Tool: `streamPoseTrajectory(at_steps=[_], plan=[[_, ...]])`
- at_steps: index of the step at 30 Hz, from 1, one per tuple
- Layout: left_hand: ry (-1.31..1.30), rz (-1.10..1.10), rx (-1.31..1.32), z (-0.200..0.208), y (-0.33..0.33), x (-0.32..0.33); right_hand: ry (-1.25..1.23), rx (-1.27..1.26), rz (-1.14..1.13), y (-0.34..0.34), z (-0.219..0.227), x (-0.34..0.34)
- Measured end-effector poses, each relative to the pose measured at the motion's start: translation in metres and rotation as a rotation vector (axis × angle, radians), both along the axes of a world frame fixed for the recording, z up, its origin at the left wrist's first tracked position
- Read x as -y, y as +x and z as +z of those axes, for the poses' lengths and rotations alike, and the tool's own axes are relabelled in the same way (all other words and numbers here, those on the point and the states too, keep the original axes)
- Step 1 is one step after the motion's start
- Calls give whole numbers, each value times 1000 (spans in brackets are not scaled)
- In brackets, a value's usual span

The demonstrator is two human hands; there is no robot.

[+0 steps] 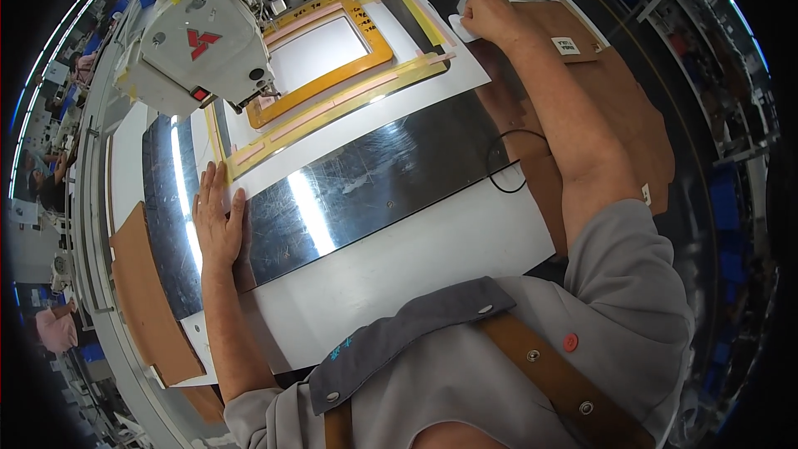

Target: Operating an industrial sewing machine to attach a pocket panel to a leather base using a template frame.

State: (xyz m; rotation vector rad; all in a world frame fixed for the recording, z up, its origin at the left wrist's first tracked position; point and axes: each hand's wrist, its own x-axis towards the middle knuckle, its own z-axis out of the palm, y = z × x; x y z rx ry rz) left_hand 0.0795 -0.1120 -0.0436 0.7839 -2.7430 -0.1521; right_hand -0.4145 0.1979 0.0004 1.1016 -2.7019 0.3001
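Observation:
My left hand (pixel 218 220) lies flat on the shiny metal plate (pixel 374 170), fingers stretched out, near the left end of a taped template. At the far right, my right hand (pixel 496 18) is closed, with a small white piece (pixel 463 29) at its fingers; whether it is cloth or paper I cannot tell. That hand is beside the right edge of a white sheet (pixel 465 73). On the sheet sits a dark template edged with yellow and pink tape (pixel 332 108). An orange clamp frame (pixel 366 21) stands within it, under the sewing machine head (pixel 199 41).
Brown sheets (pixel 619 108) with a small white label lie at the right, and another brown piece (pixel 145 299) at the left. A thin black loop (pixel 490 162) rests over the plate's right end. A white panel (pixel 399 258) lies nearest my body. Other people are at the far left.

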Motion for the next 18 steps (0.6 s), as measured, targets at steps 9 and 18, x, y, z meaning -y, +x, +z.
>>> streamPoseTrajectory(at_steps=[9,18], plan=[[-4,-8,-29,0,1,-1,-61,71,60,-12,-1,-8],[-2,-20,-46,1,-5,-1,-432,486,-1,-27,-19,-42]])
